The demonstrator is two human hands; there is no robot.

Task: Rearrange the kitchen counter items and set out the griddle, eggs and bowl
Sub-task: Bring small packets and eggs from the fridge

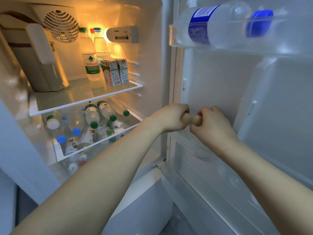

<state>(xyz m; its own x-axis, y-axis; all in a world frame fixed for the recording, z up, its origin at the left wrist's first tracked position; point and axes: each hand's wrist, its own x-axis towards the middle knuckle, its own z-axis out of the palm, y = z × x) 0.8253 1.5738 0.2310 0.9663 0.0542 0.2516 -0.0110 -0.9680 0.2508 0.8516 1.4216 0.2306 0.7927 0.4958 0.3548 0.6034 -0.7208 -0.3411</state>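
— Where are the eggs?

— One brown egg (186, 117) sits in the left hand (171, 117), fingers curled round it. A second egg (196, 119) is in the right hand (211, 123), gripped the same way. The two hands are close together, the eggs nearly touching, in front of the inner wall of the open fridge door (220, 82).

— What's below them?

— A clear door tray (194, 150) with round hollows.

— And above?

— A door shelf (172, 36) with a water bottle (211, 22) lying on its side, blue label and blue cap.

— Inside the fridge?

— On the glass shelf (76, 95): upright bottles (91, 65), two small cartons (115, 72) beside them, and a beige jug (39, 65) to the left. Underneath, a drawer (101, 141) full of bottles lying down, green and blue caps.
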